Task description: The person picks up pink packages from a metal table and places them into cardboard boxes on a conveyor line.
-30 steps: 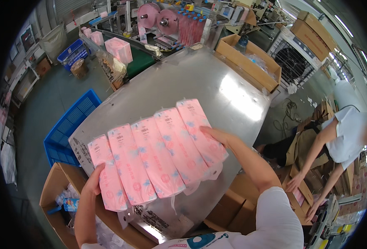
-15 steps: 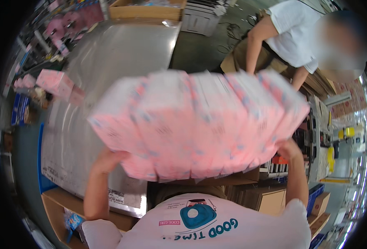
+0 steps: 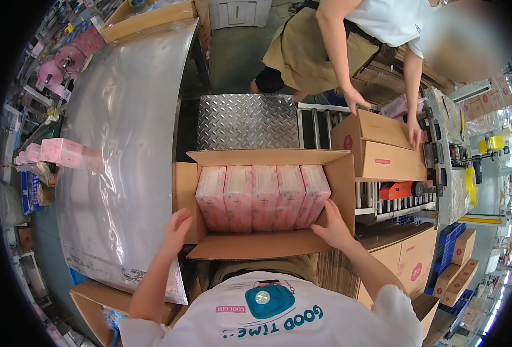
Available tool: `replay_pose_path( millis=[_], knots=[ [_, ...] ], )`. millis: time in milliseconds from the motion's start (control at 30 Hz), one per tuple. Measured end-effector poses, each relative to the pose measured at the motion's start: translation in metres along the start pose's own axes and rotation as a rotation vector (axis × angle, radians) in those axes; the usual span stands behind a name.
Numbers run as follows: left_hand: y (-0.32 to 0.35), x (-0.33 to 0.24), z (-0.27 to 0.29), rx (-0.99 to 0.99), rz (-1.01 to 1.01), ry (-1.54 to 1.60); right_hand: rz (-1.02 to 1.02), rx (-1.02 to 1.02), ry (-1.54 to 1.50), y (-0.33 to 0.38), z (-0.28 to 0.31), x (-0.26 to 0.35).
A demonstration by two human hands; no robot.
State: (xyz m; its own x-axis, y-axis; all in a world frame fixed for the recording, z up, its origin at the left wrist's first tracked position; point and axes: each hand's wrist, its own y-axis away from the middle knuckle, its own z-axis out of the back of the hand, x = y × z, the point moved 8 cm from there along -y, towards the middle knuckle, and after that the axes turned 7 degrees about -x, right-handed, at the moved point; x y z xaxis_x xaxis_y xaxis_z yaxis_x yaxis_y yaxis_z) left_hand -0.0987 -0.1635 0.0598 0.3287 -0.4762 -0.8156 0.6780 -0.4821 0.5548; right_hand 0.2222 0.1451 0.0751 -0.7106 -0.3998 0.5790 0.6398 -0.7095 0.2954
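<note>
We've now lowered five pink packs (image 3: pixel 265 202) into the carton (image 3: pixel 256 246), left hand (image 3: pixel 176 232) and right hand (image 3: pixel 334 226) loosely open (seemingly empty), so this row looks placed

Five pink packs (image 3: pixel 265 199) are standing side by side inside an open carton (image 3: pixel 261 246). The left grip (image 3: pixel 177 230) is hovering by the carton's left flap (image 3: pixel 185 188); the right grip (image 3: pixel 334 227) is reaching over its near right corner. A co-worker (image 3: pixel 377 24) is touching another carton (image 3: pixel 388 144).

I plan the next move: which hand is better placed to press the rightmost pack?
Probably the right hand: it is near the rightmost pack, while the left hand is across the box.
</note>
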Motion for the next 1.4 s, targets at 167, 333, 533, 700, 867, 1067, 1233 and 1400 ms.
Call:
replay_pose_path(
  millis=[167, 333, 533, 700, 867, 1067, 1233, 1400],
  knots=[
    [0.074, 0.018, 0.154, -0.571, -0.175, -0.160, -0.047, 0.141, 0.325, -0.049, -0.040, 0.044],
    [0.258, 0.134, 0.329, -1.549, -0.039, -0.665, -0.074, 0.007, 0.395, -0.131, -0.129, -0.018],
    [0.318, 0.356, 0.279, -1.094, 0.808, 0.063, -0.311, 0.280, 0.394, -0.186, -0.164, -0.028],
    [0.238, 0.319, 0.220, -0.999, 0.557, 0.384, -0.117, 0.124, -0.036, -0.184, -0.211, -0.039],
    [0.245, 0.314, 0.201, -1.031, 0.456, 0.527, 0.373, 0.130, 0.210, -0.083, -0.190, 0.193],
    [0.289, 0.287, 0.240, -1.179, 0.212, 0.510, -0.084, 0.089, 0.467, -0.187, -0.297, 0.129],
    [0.373, 0.250, 0.295, -1.414, 0.015, 0.933, 0.460, 0.526, 0.241, -0.236, -0.347, 0.113],
    [0.361, 0.149, 0.290, -1.174, -0.501, 1.161, 0.235, 0.435, -0.427, -0.124, -0.260, 0.215]
  ],
)
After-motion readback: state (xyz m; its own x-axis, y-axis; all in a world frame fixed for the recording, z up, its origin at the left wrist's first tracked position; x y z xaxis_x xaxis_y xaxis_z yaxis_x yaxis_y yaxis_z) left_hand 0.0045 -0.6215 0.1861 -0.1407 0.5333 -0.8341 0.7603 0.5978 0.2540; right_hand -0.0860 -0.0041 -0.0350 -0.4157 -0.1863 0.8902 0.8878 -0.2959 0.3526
